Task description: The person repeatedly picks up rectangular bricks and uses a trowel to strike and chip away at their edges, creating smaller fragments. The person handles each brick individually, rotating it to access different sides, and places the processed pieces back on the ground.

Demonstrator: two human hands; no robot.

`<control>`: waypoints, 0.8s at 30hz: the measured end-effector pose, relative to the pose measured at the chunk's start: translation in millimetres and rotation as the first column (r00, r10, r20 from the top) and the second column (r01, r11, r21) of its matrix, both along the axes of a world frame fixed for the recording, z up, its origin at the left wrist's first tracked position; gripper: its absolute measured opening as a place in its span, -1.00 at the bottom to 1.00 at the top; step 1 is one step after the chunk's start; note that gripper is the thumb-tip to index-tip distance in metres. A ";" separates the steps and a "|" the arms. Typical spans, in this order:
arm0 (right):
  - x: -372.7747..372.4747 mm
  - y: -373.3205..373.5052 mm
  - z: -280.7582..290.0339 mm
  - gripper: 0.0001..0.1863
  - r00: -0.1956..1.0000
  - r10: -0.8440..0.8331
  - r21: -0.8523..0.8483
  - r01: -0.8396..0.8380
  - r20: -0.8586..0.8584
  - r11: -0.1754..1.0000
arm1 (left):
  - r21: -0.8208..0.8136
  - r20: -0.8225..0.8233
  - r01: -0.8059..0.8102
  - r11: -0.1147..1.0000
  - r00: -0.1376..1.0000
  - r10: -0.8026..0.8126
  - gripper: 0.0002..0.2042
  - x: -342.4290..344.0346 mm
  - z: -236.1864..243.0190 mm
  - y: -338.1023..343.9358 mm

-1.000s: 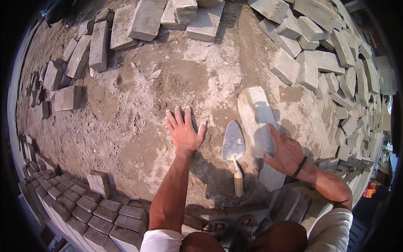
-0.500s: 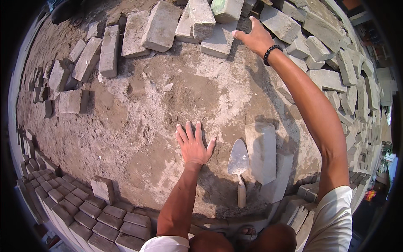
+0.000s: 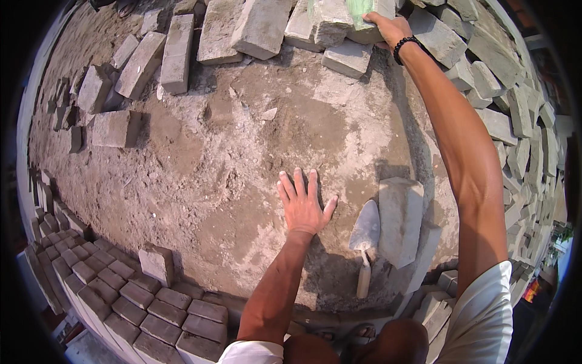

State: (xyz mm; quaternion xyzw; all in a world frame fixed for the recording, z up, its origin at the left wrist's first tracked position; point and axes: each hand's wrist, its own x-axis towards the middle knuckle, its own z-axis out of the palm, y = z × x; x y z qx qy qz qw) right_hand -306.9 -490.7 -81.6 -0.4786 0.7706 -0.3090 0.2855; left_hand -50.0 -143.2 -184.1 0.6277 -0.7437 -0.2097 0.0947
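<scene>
My left hand [image 3: 304, 203] lies flat on the sandy ground [image 3: 182, 200] with its fingers spread, leaning there. At the far edge of the ground, my right hand [image 3: 391, 29], with a black bead bracelet at the wrist, has its thumb on the near end of a green-tinted concrete brick [image 3: 359, 29]. Its fingers curl around the brick's right side and are partly hidden. That brick lies among other grey bricks, just above another brick [image 3: 348, 57]. To the right of my left hand rests a trowel [image 3: 366, 229] with a wooden handle, beside a long grey brick [image 3: 401, 221].
A jumbled pile of bricks [image 3: 497, 124] covers the right side. More loose bricks [image 3: 177, 54] line the far edge. Near left, neatly stacked small bricks [image 3: 142, 294] form a low wall, with one upright brick [image 3: 156, 264] beside it. My knees are at the lower edge.
My right hand has closed from an open reach onto the green-tinted brick. The view has shifted, so the scene appears further right; my left hand stays flat on the ground.
</scene>
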 end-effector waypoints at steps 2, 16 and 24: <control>6.3 36.1 2.0 -0.35 0.998 -0.017 -0.021 0.019 0.065 1.000 | -0.009 0.005 -0.012 1.000 1.000 0.012 -0.23 2.4 0.0 0.3; 28.0 265.9 110.6 -0.30 0.887 -0.070 0.321 -0.091 0.457 0.943 | -0.091 0.013 -0.039 0.995 0.999 0.041 -0.29 0.9 -8.7 7.1; 35.1 406.0 143.0 -0.43 0.844 0.060 0.485 -0.363 0.533 0.795 | -0.217 -0.020 -0.026 0.976 1.000 0.022 -0.39 14.5 -24.4 7.0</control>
